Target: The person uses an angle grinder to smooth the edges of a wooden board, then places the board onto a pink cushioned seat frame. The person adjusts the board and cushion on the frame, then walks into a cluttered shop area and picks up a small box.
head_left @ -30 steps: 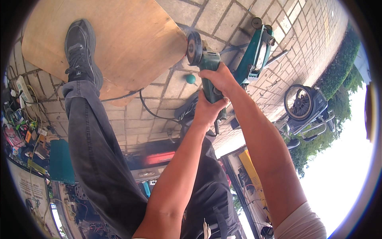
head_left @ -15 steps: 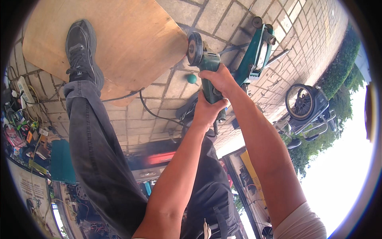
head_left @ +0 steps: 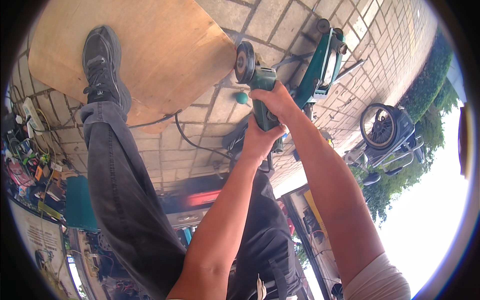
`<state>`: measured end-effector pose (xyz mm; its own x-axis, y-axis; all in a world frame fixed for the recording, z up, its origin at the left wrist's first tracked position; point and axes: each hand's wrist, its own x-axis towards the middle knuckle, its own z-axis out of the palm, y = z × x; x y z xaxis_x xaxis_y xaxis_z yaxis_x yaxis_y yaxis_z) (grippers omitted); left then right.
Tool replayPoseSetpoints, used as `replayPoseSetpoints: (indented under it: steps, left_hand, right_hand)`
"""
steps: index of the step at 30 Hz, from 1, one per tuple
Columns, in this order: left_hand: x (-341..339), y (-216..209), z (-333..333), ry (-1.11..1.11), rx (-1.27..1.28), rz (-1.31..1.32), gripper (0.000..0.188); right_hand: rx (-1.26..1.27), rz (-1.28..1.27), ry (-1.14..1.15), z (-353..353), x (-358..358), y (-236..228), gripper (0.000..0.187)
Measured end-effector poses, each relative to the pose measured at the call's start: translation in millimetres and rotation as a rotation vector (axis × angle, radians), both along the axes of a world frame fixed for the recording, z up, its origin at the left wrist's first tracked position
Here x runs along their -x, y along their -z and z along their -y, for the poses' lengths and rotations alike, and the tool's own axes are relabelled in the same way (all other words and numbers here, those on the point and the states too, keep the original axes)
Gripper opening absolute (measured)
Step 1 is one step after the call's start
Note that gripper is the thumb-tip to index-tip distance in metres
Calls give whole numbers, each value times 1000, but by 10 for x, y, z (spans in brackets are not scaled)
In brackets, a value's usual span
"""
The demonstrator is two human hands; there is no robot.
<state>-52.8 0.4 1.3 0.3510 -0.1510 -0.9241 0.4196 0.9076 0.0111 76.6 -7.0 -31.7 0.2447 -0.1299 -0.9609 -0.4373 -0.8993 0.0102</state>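
At the far left, tools and cables litter the ground by a white power strip [head_left: 31, 114]. A dark shoe [head_left: 102, 65] stands on the left part of a plywood board [head_left: 165, 55] lying on grey paving bricks [head_left: 280, 20]. The green angle grinder [head_left: 257, 85] has its disc at the board's right edge. The left hand [head_left: 260, 142] grips its rear body, the right hand [head_left: 275, 100] its front, fingers clamped round it. Farther right lie a green machine [head_left: 322, 67] and a wheeled cart [head_left: 387, 135].
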Motion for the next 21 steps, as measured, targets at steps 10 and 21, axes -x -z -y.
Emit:
replayPoseSetpoints:
  steps: [10,21]
  left_hand:
    - [30,1,-9,5,13,-15,58]
    - [73,3,15,39,-5,-29,58]
  right_hand:
    - [-27,62,43,16,62,3,42]
    - [-10,64,63,78,122,28,45]
